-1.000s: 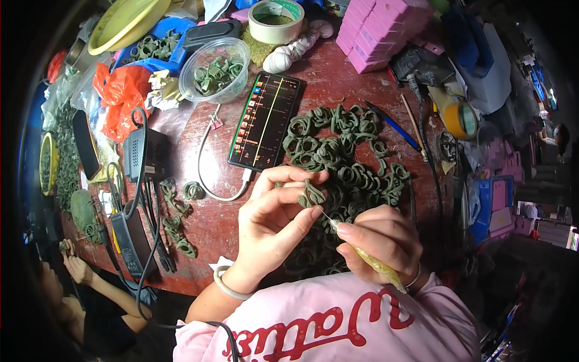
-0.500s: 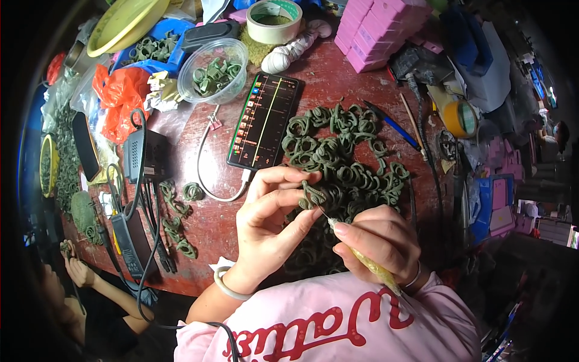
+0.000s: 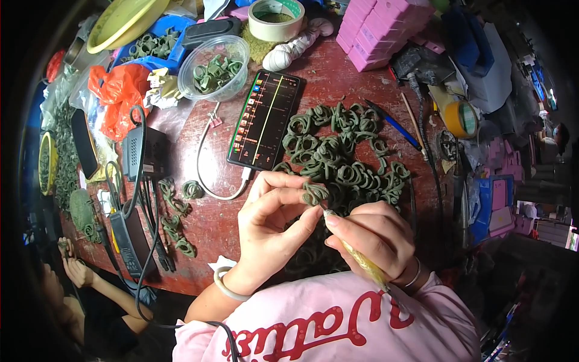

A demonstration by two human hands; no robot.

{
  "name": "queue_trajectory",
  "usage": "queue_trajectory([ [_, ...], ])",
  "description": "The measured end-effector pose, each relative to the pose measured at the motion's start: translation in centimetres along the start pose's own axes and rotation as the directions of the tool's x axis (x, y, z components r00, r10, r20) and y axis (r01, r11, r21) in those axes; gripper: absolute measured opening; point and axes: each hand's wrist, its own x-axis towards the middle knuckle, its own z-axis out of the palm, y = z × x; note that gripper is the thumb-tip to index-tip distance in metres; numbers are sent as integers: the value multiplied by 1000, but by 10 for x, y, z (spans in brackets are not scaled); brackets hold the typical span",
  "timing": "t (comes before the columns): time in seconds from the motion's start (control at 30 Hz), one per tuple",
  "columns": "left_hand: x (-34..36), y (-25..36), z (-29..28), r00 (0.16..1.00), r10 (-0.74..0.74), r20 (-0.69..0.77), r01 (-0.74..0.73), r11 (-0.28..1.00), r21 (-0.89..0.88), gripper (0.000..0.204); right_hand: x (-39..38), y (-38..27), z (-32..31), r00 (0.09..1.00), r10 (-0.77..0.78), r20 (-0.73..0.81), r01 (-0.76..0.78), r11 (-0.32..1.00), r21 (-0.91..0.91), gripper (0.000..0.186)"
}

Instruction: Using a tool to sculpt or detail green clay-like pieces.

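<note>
My left hand (image 3: 265, 220) pinches a small dark-green ring (image 3: 315, 194) between thumb and fingers. In my right hand (image 3: 377, 232) is a slim pointed tool (image 3: 367, 264) with a yellow wrapped handle, gripped like a pen. Its tip reaches the lower side of the ring, close to my left thumb; whether it touches cannot be made out. Behind and beneath both hands spreads a heap of similar green rings (image 3: 329, 151), partly covered by my fingers.
A phone (image 3: 265, 120) with a white cable lies beyond my left hand. Farther back stand a clear bowl (image 3: 188, 90) of green pieces, a tape roll (image 3: 274, 30) and pink blocks (image 3: 380, 30). Black adapters (image 3: 132, 247) and cables lie left. Another person's hand (image 3: 78, 271) shows lower left.
The ring in my left hand has been turned and now shows a different side. My right hand has moved slightly left and up, bringing the tool tip to the ring's lower side.
</note>
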Motion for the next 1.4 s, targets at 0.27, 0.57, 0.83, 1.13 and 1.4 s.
queue_trajectory([
  [0.27,0,0,5,999,33,-2,-32,979,199,22,1,-4,-7,994,95,55,-95,995,-7,41],
  [0.57,-1,-9,-1,995,-57,80,56,998,17,24,6,-5,-6,980,199,18,-200,969,148,27],
  [0.83,2,-2,0,975,-203,94,219,953,-210,24,1,-3,-10,984,180,8,-178,963,201,42],
  [1.13,2,-2,-2,994,-44,100,48,998,-41,24,3,-4,-4,996,86,-4,-84,986,145,36],
  [1.4,0,0,3,993,28,112,-26,1000,-12,23,2,-5,-3,999,52,-5,-51,991,124,45],
])
